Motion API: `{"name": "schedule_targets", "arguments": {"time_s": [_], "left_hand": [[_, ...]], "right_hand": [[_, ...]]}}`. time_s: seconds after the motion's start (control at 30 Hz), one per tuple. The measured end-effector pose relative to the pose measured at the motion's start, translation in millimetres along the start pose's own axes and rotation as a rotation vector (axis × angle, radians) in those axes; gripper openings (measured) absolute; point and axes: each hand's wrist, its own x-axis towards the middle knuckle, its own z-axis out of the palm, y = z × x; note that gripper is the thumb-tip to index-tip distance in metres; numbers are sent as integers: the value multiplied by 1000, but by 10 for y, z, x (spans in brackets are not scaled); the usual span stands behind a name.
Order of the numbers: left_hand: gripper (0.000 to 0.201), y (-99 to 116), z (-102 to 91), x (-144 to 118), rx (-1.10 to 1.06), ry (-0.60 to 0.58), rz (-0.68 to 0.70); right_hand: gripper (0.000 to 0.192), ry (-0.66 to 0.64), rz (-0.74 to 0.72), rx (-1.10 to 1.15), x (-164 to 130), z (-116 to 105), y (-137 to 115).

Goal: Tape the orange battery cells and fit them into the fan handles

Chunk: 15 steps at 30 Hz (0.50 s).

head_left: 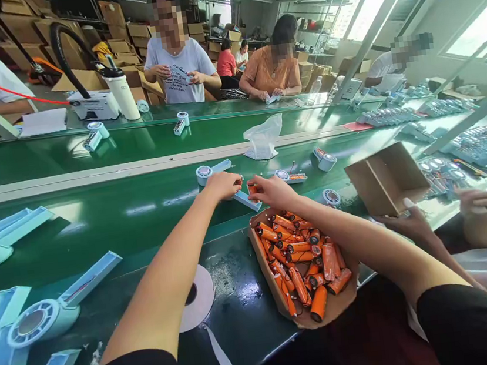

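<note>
My right hand (273,192) pinches a small orange battery (252,189) above the green belt. Close beside it, my left hand (224,186) has its fingertips pressed together around something small that I cannot make out. Just below both hands lies a light-blue fan housing with a long open handle (247,201), partly hidden by my fingers. Under my right forearm stands a cut-down cardboard box (264,269) heaped with orange batteries (298,285) with thin wires. A roll of white tape (202,297) lies by my left forearm, its loose end hanging toward the table's edge.
Light-blue fan housings (42,319) lie at the left, with several more along the green belt (141,218). A clear plastic bag (264,135) sits on the divider. At the right, a co-worker's hand (408,224) holds an open carton (387,179). Other people work across the belt.
</note>
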Motion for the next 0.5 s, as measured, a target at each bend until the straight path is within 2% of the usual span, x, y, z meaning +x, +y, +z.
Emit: {"name": "schedule_targets", "arguments": {"time_s": [0.2, 0.37, 0.5], "left_hand": [[28, 86, -19, 52, -35, 2, -12], [26, 137, 7, 68, -69, 13, -46], [26, 187, -14, 78, -81, 20, -58]], "right_hand": [[35, -91, -25, -190, 7, -18, -16], [39, -148, -3, -267, 64, -44, -21], [45, -241, 4, -310, 108, -126, -89]]}}
